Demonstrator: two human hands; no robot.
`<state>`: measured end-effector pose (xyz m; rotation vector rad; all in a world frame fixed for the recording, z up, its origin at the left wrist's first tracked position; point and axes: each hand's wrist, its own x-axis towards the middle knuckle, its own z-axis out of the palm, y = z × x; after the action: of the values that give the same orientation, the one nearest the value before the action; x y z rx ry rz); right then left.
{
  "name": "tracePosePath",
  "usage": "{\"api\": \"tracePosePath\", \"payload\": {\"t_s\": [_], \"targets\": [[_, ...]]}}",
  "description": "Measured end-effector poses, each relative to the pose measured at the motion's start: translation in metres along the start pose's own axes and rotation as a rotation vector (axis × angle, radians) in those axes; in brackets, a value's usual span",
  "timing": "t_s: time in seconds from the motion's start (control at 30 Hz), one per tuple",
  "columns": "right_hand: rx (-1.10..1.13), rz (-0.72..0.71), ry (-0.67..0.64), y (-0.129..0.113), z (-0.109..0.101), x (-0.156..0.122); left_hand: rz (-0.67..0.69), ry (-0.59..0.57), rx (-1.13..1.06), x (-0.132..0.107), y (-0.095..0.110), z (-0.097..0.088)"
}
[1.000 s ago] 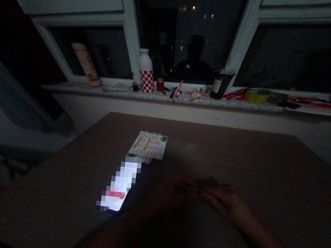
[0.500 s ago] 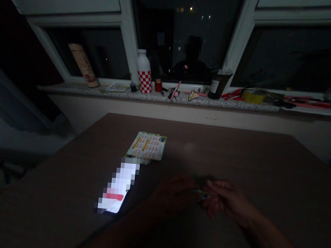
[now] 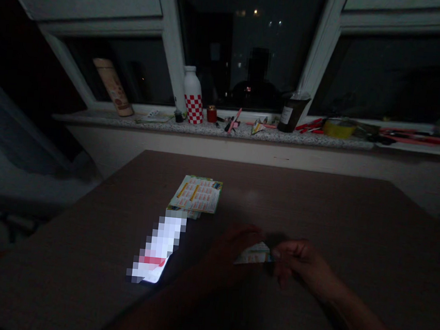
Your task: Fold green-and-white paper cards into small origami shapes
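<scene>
Item, held: one thin printed card [image 3: 253, 254], pale with a green tint and orange marks, positioned between the two hands above the near middle part of the bench. Right hand [image 3: 299, 262]: thumb and fingers pinching the card at its right end. Left hand [image 3: 231, 249]: in deep shadow, fingers arched over the card's left end and hiding part of it; whether they gripped it or merely lay against it could not be told.

Item, support: one broad bench [image 3: 355, 214] with a brown wood-grain top, standing below the window.

Item, on the bench: one loose stack of flat pale printed cards [image 3: 197, 195] with orange rows and yellow bars, edges uneven, lying left of and beyond the hands.

Item, on the bench: one dark-edged phone [image 3: 157, 273] with a bright white screen, mostly pixelated, lying aslant just on the near side of the stack and left of the left hand.

Items, on the speckled grey stone sill [image 3: 149, 124], left to right: one tan cylindrical flask [image 3: 113, 88], leaning in view; one white bottle [image 3: 193, 97] with red checks on its lower half; one small red jar [image 3: 211, 114]; one dark-filled clear plastic cup [image 3: 291, 115] with a white label; one yellow ring-shaped roll [image 3: 339, 129].
</scene>
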<state>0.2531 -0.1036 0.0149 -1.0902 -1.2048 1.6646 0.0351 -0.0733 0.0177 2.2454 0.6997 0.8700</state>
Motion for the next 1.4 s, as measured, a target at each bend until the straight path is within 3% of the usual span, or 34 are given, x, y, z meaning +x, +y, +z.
{"api": "tracePosePath", "payload": {"t_s": [0.17, 0.3, 0.4, 0.53, 0.73, 1.1, 1.4], "targets": [[-0.287, -0.119, 0.155, -0.009, 0.003, -0.002, -0.364, 0.107, -0.522, 0.004, 0.002, 0.006], [-0.480, -0.214, 0.152, -0.008, 0.010, -0.003, -0.562, -0.029, -0.484, 0.009, -0.002, 0.011], [-0.498, -0.250, 0.126, -0.006, 0.012, -0.003, -0.579, -0.061, -0.403, 0.009, -0.002, 0.011], [-0.371, -0.210, 0.116, -0.006, 0.009, -0.003, -0.562, -0.032, -0.451, 0.008, -0.001, 0.008], [-0.329, -0.164, 0.029, -0.003, 0.012, -0.001, -0.520, -0.086, -0.511, 0.009, 0.002, 0.008], [-0.859, -0.460, 0.051, -0.001, 0.014, -0.004, -0.575, -0.102, -0.627, 0.009, 0.002, 0.009], [-0.923, -0.511, 0.020, 0.003, 0.016, -0.003, -0.598, -0.147, -0.702, 0.010, 0.006, 0.007]]}}
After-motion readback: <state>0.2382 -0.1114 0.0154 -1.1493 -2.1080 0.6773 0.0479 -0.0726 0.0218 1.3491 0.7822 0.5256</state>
